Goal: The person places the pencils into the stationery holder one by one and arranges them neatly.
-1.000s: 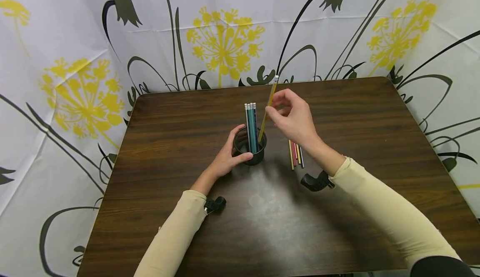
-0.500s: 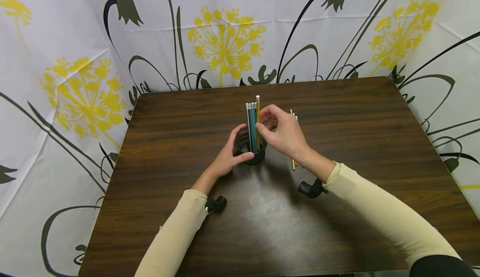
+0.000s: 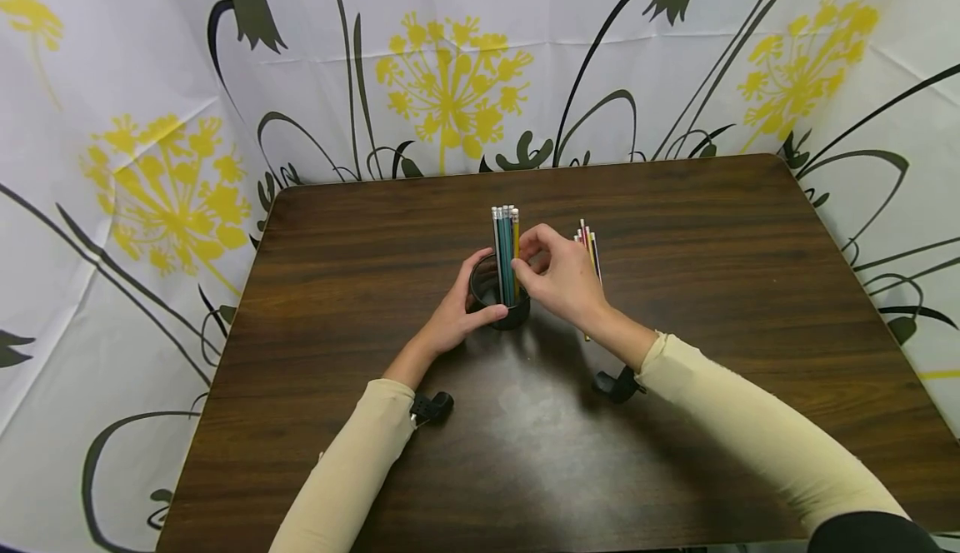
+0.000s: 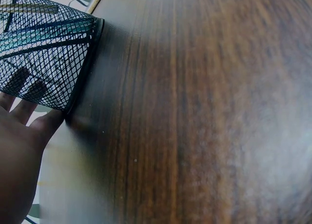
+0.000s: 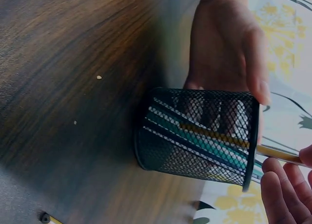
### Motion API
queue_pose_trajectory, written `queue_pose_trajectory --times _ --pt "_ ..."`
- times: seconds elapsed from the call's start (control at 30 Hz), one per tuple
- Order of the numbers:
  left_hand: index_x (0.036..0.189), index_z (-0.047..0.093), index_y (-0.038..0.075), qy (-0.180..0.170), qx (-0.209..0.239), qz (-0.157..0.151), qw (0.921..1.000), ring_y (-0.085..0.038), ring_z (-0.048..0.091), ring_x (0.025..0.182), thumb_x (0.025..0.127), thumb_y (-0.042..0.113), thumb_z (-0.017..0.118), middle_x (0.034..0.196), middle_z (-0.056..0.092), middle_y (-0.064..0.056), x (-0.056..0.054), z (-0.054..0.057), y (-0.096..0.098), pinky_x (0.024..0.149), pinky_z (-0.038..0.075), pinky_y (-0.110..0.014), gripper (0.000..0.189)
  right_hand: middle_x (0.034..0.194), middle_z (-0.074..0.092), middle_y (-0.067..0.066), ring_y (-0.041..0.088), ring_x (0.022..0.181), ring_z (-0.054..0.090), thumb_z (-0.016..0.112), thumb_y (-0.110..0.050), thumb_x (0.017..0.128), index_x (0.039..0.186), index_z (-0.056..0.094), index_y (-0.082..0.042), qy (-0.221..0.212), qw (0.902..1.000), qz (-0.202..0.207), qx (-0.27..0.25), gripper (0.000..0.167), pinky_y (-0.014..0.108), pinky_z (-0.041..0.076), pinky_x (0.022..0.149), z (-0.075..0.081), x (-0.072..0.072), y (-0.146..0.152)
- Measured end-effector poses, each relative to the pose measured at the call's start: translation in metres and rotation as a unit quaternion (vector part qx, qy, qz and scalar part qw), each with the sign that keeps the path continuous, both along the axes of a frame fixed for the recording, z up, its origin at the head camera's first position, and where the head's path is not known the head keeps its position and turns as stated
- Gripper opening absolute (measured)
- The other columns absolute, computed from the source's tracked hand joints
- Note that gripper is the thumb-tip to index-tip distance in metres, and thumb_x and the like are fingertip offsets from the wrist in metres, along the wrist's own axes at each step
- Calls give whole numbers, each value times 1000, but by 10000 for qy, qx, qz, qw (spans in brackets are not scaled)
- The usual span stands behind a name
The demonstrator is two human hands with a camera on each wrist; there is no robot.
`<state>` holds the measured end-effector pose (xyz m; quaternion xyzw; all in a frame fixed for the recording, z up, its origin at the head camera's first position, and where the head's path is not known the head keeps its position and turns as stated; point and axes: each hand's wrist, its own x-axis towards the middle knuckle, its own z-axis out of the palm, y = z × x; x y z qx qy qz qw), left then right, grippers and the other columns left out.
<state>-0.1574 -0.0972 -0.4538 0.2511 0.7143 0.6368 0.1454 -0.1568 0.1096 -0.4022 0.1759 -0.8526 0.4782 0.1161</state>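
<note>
A black mesh pencil cup (image 3: pixel 513 318) stands upright on the table, and my left hand (image 3: pixel 446 324) holds it from the left, fingers around its side and thumb at the front near the rim. Several teal, white and dark pencils (image 3: pixel 504 245) stand in it, eraser ends up. Between thumb and fingers my right hand (image 3: pixel 558 274) pinches a yellow pencil (image 3: pixel 516 236) beside them. Through the mesh in the right wrist view, the lower part of that yellow pencil (image 5: pixel 214 133) is inside the cup, its end short of the bottom. The left wrist view shows the cup (image 4: pixel 53 53) cut off.
Several more pencils (image 3: pixel 583 230) lie on the brown wooden table (image 3: pixel 360 303) right of the cup, partly hidden behind my right hand and wrist. A white curtain (image 3: pixel 300 3) with flower prints hangs behind the table's back edge.
My right hand has moved left and down, bringing the yellow pencil from a high, tilted position to nearly upright beside the other pencils, deeper in the cup. The left hand stays on the cup.
</note>
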Motion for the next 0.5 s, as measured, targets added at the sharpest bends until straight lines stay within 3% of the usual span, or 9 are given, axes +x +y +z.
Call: queue_pose_trajectory --times 0.2,0.5 --pt "154 15 12 -16 109 -36 9999 -40 38 133 92 -2 61 150 32 -21 1 -1 0 106 28 -63 79 85 67 0 12 66 67 73 -9 85 98 62 -9 -8 9999 -1 138 17 31 55 62 -5 1 -1" --pt "154 15 9 -1 48 -5 10000 -38 38 133 92 2 64 149 34 -21 1 -1 1 106 27 -63 80 84 67 1 16 67 68 73 -9 84 97 63 -7 -91 9996 -85 259 16 33 54 63 -12 -1 -2"
